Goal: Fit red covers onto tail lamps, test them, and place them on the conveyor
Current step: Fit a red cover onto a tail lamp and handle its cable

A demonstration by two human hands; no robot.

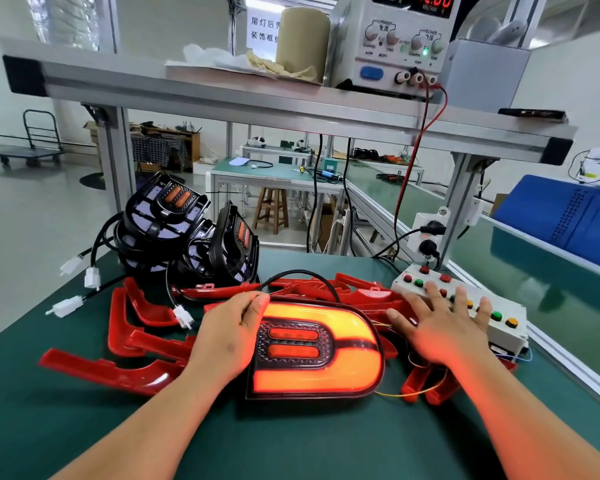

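Note:
A tail lamp [317,351] with its red cover fitted lies flat on the green mat in front of me, and its outer band glows orange-red. My left hand [231,336] grips the lamp's left edge, fingers curled over it. My right hand [442,322] lies spread, fingers straight, on the white button box [499,325] to the lamp's right, pressing its buttons. Several loose red covers [132,344] lie on the mat around the lamp. Uncovered black lamps [194,233] with cables and white plugs are piled behind on the left.
A power supply [392,39] showing 12.00 stands on the aluminium shelf [222,95] overhead, with red and black leads running down to the box. The green conveyor [534,258] runs along the right, with a blue crate [568,216] beyond it.

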